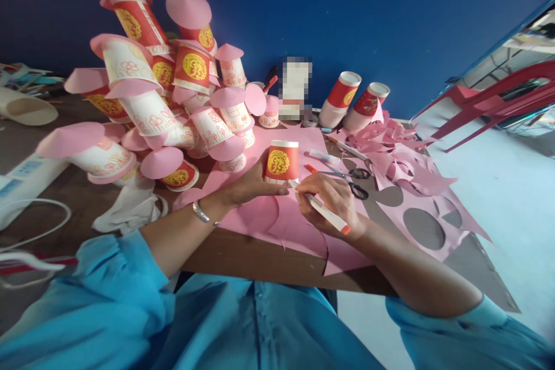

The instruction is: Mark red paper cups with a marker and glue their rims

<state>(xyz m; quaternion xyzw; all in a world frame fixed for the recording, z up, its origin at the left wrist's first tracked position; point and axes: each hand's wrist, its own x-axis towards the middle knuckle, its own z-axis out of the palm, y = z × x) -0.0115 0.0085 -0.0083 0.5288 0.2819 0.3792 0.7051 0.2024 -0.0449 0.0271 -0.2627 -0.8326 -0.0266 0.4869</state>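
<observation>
My left hand (pixel 254 180) is closed around a red and white paper cup (pixel 289 161) with a yellow round emblem, held over pink paper. A white marker (pixel 323 211) with an orange end sits in the pinch of my right hand (pixel 327 199). Its tip meets or nearly meets the cup's lower white band; contact is hard to tell. Just beyond the right hand lie scissors (pixel 359 173) with dark handles, an orange cap (pixel 310 168) and a clear-and-white tube (pixel 324 156). Pink paper sheets (pixel 243 217) spread under both hands.
Paper cups with pink cone hats (pixel 151 110) are piled high at the left. Two cup stacks (pixel 336 105) stand by the blue wall. Pink scraps (pixel 394 150) and a sheet with round holes (pixel 451 231) lie right, near a red chair (pixel 485 101). Crumpled white tissue (pixel 128 208) lies left.
</observation>
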